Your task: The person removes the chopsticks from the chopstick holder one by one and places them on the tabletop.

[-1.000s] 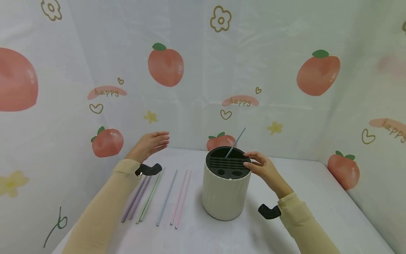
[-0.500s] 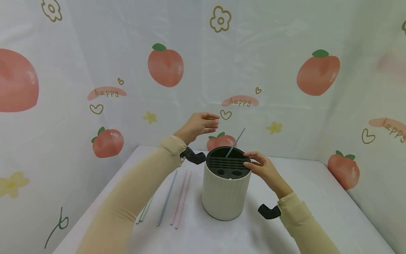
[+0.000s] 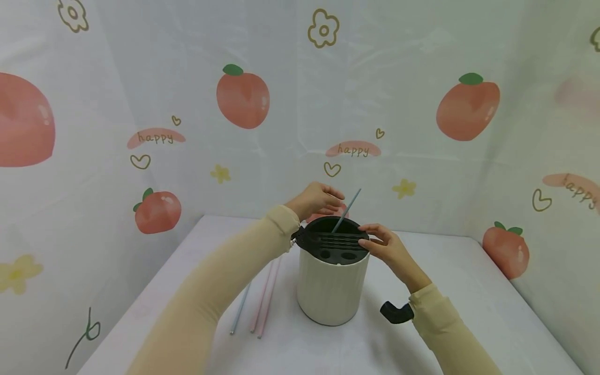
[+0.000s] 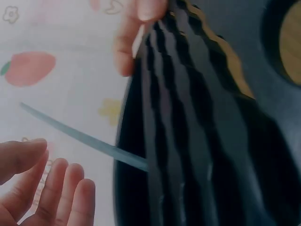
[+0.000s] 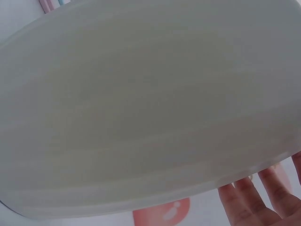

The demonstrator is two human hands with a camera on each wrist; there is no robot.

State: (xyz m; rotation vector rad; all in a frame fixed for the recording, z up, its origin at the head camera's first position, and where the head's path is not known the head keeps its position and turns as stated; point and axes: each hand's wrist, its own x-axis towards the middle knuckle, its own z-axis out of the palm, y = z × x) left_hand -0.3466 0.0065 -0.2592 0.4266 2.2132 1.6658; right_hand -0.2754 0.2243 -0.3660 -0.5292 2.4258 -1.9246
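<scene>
A cream ribbed pen holder (image 3: 333, 291) with a black slotted top stands upright on the table. One slim, pencil-like light blue stick (image 3: 347, 209) leans out of its rear compartment. My left hand (image 3: 317, 200) is above the far left rim, just left of that stick. In the left wrist view, the fingers (image 4: 51, 193) of this hand are loosely extended beside the blue stick (image 4: 84, 136), thumb apart from them. My right hand (image 3: 386, 245) rests at the holder's right rim, thumb toward the front. Its extended fingers (image 5: 254, 200) touch the outer wall in the right wrist view.
Left of the holder, pink sticks (image 3: 266, 302) and another blue stick (image 3: 240, 311) lie on the white table (image 3: 394, 354). My left sleeve (image 3: 220, 281) covers part of the table there. A white curtain (image 3: 408, 62) with printed fruit surrounds the table.
My left hand has moved right from over the left of the table, then down to the holder's far rim beside the standing stick. My right hand has stayed at the rim.
</scene>
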